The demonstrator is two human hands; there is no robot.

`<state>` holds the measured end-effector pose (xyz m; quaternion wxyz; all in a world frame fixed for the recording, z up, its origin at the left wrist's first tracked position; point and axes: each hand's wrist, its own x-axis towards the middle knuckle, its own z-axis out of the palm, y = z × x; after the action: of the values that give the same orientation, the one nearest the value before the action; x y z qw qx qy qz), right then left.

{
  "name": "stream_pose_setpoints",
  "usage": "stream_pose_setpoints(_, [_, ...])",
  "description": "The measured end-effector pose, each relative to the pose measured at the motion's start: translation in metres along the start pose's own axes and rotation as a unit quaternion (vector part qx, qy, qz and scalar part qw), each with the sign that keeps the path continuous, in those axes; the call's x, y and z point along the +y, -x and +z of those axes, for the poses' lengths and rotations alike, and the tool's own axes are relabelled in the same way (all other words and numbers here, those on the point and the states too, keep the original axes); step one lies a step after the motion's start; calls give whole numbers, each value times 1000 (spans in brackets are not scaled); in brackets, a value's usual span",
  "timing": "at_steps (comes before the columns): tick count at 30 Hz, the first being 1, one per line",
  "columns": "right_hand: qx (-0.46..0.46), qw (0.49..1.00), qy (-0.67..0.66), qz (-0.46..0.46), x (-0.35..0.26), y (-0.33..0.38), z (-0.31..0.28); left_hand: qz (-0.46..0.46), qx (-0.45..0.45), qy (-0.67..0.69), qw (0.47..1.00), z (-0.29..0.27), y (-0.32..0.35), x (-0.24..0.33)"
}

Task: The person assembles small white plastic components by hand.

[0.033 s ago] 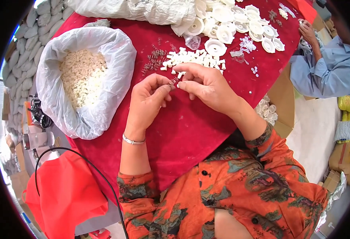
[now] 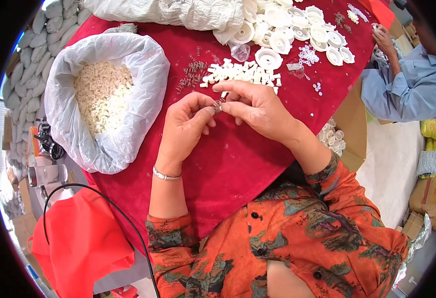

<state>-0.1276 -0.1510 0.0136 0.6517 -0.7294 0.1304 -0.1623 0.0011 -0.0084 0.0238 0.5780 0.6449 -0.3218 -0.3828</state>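
Over red cloth, the left hand pinches a grey metal coil spring; the half-curled right hand touches it, its grip hidden, and blocks some short white plastic pegs; beyond, a white woven sack is cut off above.

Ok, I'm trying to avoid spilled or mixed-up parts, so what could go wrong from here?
The small coil spring at the fingertips of the left hand, with the right hand close by, could slip from that grip. The loose springs lie right beside the white pegs, so they might get mixed. The open plastic bag of small cream pieces could spill if knocked.
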Motion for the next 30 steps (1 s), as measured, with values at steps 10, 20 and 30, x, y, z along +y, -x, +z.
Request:
stream_pose_setpoints(10, [47,986,101,-125,10,3,1,-41,-8,222,974,2,-5,-7])
stream_pose_setpoints(20, [40,925,328,-185,28,6,-9,-46,9,249,967,1,-6,-14])
stream_pose_setpoints(30, [43,994,-97,35,-12,17,-11,-40,-5,274,961,6,-8,-14])
